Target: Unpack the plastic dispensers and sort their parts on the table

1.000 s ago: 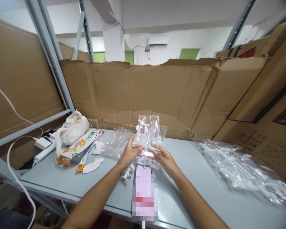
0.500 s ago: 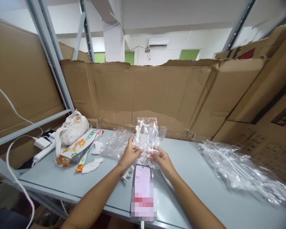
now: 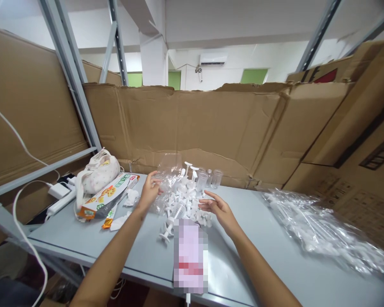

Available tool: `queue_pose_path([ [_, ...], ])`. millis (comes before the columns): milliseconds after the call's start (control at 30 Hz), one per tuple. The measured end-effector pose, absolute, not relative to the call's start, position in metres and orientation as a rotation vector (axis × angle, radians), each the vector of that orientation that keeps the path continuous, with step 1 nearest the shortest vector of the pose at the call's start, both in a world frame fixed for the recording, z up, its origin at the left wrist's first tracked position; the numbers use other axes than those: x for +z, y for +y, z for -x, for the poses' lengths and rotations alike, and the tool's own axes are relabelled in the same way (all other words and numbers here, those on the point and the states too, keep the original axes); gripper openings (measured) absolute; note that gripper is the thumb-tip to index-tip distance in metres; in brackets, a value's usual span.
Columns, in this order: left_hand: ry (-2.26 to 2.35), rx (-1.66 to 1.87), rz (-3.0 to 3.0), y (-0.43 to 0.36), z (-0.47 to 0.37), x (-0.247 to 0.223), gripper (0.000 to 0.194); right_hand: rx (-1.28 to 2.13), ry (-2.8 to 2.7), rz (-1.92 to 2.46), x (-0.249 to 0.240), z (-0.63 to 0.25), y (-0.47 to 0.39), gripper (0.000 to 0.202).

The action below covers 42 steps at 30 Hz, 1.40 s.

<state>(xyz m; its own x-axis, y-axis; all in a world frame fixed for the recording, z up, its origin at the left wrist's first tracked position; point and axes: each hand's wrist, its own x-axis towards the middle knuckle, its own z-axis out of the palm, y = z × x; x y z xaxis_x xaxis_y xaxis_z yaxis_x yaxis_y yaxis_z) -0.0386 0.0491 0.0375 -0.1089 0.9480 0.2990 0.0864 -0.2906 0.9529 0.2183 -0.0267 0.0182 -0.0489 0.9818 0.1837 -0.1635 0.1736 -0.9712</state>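
My left hand is closed on the edge of a clear plastic bag and holds it up at the left of a heap. The heap is of small white plastic plunger-like parts, lying loose on the grey table. Over the heap's right side is my right hand, fingers stretched apart and holding nothing. Several clear ribbed cups or tubes stand behind the heap. One white part with flanged ends lies at the heap's front left, beside a phone whose screen is blurred out.
A large clear bag of white parts lies on the right. To the left are a snack box, a white cloth pouch, crumpled tissue and a power strip with cables. Cardboard walls stand behind.
My left hand has moved left, drawing the clear bag off the white parts, which now lie uncovered. My right hand has let go of the bag and spread its fingers. More clear cups show.
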Motion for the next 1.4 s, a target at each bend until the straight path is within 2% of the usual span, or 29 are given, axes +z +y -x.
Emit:
queue_pose_path([
  [233, 1.728, 1.150, -1.718, 0.054, 0.101, 0.024, 0.049, 1.097, -1.268, 0.984, 0.016, -0.222, -0.024, 0.049],
  [467, 2.160, 0.733, -2.002, 0.045, 0.101, 0.026, 0.056, 1.031, -1.238, 1.019, 0.010, -0.225, -0.019, 0.046],
  [567, 2.253, 0.581, -2.070, 0.044, 0.098, 0.027, 0.053, 0.993, -1.215, 1.040, 0.010, -0.226, -0.018, 0.045],
  [733, 2.286, 0.465, -2.207, 0.041, 0.094, 0.027, 0.052, 0.937, -1.219, 1.037, 0.008, -0.227, -0.017, 0.042],
  [833, 2.363, 0.652, -2.322, 0.035, 0.088, 0.028, 0.050, 0.899, -1.224, 1.026, 0.007, -0.228, -0.017, 0.040],
  [933, 2.128, 0.762, -2.514, 0.032, 0.077, 0.029, 0.045, 0.894, -1.216, 1.026, 0.006, -0.227, -0.016, 0.040],
  [1033, 1.732, 0.535, -2.631, 0.037, 0.064, 0.028, 0.041, 0.908, -1.215, 1.031, 0.004, -0.226, -0.015, 0.041],
  [1100, 1.633, 0.355, -2.597, 0.043, 0.057, 0.024, 0.041, 0.906, -1.220, 1.031, 0.004, -0.226, -0.016, 0.041],
  [1267, 1.776, 0.118, -2.401, 0.055, 0.046, 0.011, 0.047, 0.879, -1.236, 1.051, 0.007, -0.226, -0.017, 0.040],
  [1400, 1.897, 0.095, -2.321, 0.057, 0.043, 0.003, 0.052, 0.874, -1.260, 1.057, 0.007, -0.226, -0.018, 0.039],
])
